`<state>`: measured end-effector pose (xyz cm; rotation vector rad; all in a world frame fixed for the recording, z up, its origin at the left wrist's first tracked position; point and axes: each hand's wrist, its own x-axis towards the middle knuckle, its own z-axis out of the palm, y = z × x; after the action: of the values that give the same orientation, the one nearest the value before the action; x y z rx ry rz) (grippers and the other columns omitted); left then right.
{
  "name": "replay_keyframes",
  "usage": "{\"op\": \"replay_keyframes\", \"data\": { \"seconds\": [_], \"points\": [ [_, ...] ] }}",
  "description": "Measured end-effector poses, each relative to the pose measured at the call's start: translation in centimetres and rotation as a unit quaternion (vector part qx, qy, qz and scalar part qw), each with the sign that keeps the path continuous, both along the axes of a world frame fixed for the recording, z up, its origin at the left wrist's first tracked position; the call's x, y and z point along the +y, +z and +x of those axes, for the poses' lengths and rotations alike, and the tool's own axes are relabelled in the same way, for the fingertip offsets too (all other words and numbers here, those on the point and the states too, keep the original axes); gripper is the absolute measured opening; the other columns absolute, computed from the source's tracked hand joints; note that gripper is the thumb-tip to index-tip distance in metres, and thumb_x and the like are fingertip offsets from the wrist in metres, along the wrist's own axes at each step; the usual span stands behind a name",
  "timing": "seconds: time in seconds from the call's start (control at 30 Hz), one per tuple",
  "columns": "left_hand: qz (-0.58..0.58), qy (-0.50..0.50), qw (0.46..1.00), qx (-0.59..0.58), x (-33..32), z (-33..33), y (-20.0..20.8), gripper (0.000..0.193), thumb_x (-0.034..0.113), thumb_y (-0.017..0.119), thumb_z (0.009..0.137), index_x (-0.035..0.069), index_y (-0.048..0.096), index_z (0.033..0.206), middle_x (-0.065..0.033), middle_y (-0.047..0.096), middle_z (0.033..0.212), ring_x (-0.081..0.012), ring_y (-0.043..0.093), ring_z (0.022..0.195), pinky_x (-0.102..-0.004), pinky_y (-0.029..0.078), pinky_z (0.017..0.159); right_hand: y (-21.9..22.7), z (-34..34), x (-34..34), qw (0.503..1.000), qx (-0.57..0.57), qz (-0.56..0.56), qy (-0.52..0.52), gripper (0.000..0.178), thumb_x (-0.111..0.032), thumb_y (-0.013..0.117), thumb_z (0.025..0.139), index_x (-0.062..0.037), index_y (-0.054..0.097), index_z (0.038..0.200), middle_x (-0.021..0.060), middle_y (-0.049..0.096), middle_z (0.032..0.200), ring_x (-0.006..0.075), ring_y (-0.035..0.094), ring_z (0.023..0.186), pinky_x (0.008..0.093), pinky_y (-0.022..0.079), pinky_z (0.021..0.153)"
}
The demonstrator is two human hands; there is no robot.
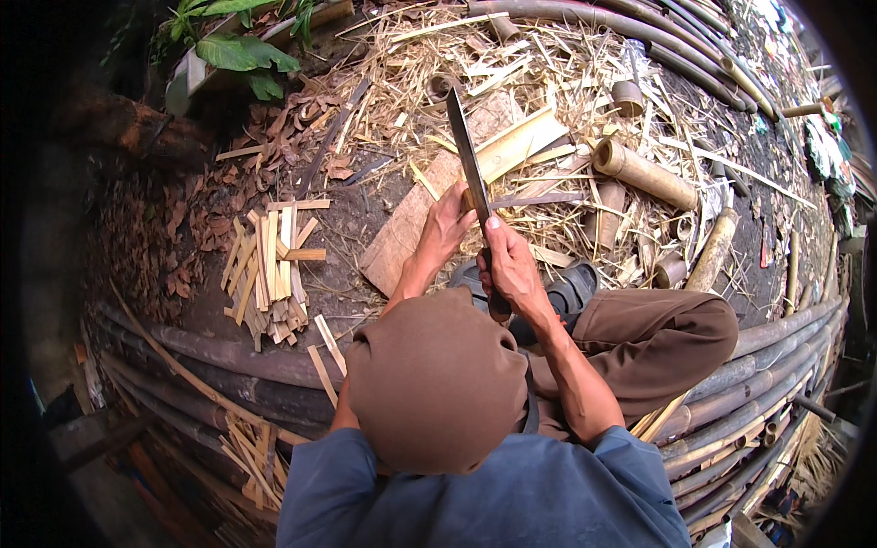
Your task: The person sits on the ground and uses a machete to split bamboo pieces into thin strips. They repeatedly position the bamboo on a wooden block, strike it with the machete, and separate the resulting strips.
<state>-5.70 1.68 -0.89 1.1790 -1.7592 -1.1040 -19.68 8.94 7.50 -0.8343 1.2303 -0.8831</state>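
My right hand (513,265) is closed round the handle of a machete (467,146), its thumb up against the base of the blade. The long dark blade points away from me and tilts slightly left. Close against the blade's left side, my left hand (445,222) is closed on a short piece of bamboo (468,198), mostly hidden by the fingers and the blade. Beneath both hands a wooden plank (399,239) lies slantwise on the ground. Pale split bamboo (525,143) rests across its far part.
On the left, cut bamboo strips (274,256) lie in a loose pile beside dry leaves (201,215). Bamboo sections (644,173) and shavings (557,73) cover the ground at right and ahead. Long bamboo poles (237,352) run behind me; more poles (630,23) lie far right.
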Motion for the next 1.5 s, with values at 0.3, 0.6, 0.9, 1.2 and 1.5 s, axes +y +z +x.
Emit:
{"op": "replay_keyframes", "data": {
  "seconds": [0.3, 0.6, 0.9, 1.2, 1.5],
  "points": [
    [-0.056, -0.018, 0.998, 0.019, -0.1, 0.5, 0.5, 0.03, 0.024, 0.056, 0.093, 0.004, 0.045, 0.113, -0.0171, 0.048, 0.09, -0.036, 0.052, 0.082, -0.0444, 0.044, 0.076, 0.1, 0.6, 0.1, 0.978, 0.171, -0.12, 0.0, 0.044, -0.034, 0.04, 0.104, -0.0124, 0.048, 0.142, 0.0068, 0.049, 0.064, 0.013, 0.047, 0.064, 0.0314, 0.044, 0.062],
    [-0.089, 0.011, 0.996, 0.007, 0.4, 0.3, 0.9, 0.024, -0.002, 0.056, 0.083, 0.002, 0.045, 0.104, -0.0178, 0.047, 0.088, -0.0382, 0.051, 0.086, -0.0448, 0.044, 0.076, -0.5, 0.9, -0.3, 0.974, 0.186, -0.129, -0.003, 0.043, -0.03, 0.042, 0.104, -0.0098, 0.048, 0.141, 0.0042, 0.046, 0.067, 0.0096, 0.042, 0.061, 0.0284, 0.038, 0.058],
    [-0.116, 0.028, 0.992, -0.035, 0.1, 0.9, 0.3, 0.025, 0.006, 0.057, 0.084, 0.002, 0.045, 0.105, -0.0192, 0.048, 0.091, -0.0402, 0.052, 0.089, -0.0478, 0.044, 0.077, -0.3, 1.3, -1.3, 0.972, 0.201, -0.12, 0.009, 0.043, -0.032, 0.042, 0.102, -0.0115, 0.05, 0.139, 0.0179, 0.056, 0.067, 0.0221, 0.054, 0.061, 0.038, 0.047, 0.064],
    [0.027, 0.066, 0.993, -0.095, 2.7, 3.1, -3.4, 0.087, 0.016, 0.069, 0.083, -0.002, 0.016, 0.15, -0.0327, 0.028, 0.147, -0.0439, 0.029, 0.138, -0.0436, 0.026, 0.116, 0.2, 0.8, -1.4, 0.965, 0.203, -0.165, 0.003, 0.043, -0.031, 0.041, 0.103, -0.0105, 0.049, 0.141, 0.0052, 0.048, 0.062, 0.0113, 0.045, 0.06, 0.0311, 0.04, 0.056],
    [0.074, 0.195, 0.97, -0.126, 7.5, 8.3, 0.1, 0.059, 0.016, 0.064, 0.089, 0.001, 0.038, 0.14, -0.0223, 0.059, 0.12, -0.0335, 0.058, 0.113, -0.0418, 0.045, 0.097, -1.9, 0.5, -2.3, 0.951, 0.266, -0.15, 0.046, 0.048, -0.031, 0.043, 0.102, -0.0052, 0.044, 0.142, 0.0262, 0.061, 0.071, 0.0257, 0.063, 0.061, 0.0372, 0.049, 0.064]
  ]
}}
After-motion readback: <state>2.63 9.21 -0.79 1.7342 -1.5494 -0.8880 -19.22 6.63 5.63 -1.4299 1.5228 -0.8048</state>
